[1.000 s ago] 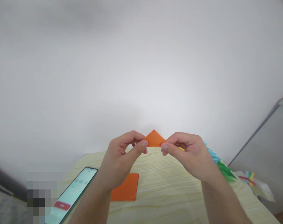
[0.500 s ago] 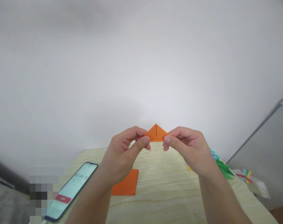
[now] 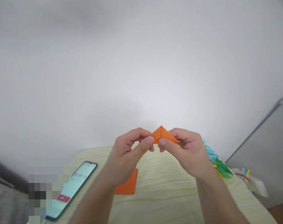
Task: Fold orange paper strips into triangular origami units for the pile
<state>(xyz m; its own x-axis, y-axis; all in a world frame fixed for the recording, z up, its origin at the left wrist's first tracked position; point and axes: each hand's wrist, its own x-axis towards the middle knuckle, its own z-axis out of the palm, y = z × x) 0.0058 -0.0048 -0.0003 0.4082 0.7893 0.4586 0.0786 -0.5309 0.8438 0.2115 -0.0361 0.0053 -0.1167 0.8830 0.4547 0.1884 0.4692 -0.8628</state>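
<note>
Two hands on one part: the folded orange triangle [image 3: 161, 132], held in the air over the bench [image 3: 164, 189], pale wall [image 3: 141, 62] behind. Clock is centred on the triangle, peak at 12, dark seam dropping from the peak.

Left hand [image 3: 124, 160], 8 o'clock: fingers pinched down to paper thickness, thumb on near face at the lower left corner, index behind.

Right hand [image 3: 189, 154], 4 o'clock: fingers also closed on the paper, thumb flat on near face by the bottom edge, around 6 and close to the left thumb. Index is behind; grip back there is mostly hidden. Right corner sticks out past that thumb at 4.

Bench, same clock: orange square paper [image 3: 128, 185] at 7, partly behind left wrist. Phone [image 3: 82, 175] at 8, lit, red button, digits blurred. Blue folded paper [image 3: 210, 152] between 3 and 4, green folded paper [image 3: 223, 168] at 4 touching it, both near the right edge. Past the edge, also 4: white bag [image 3: 259, 188], coloured strips on it.
</note>
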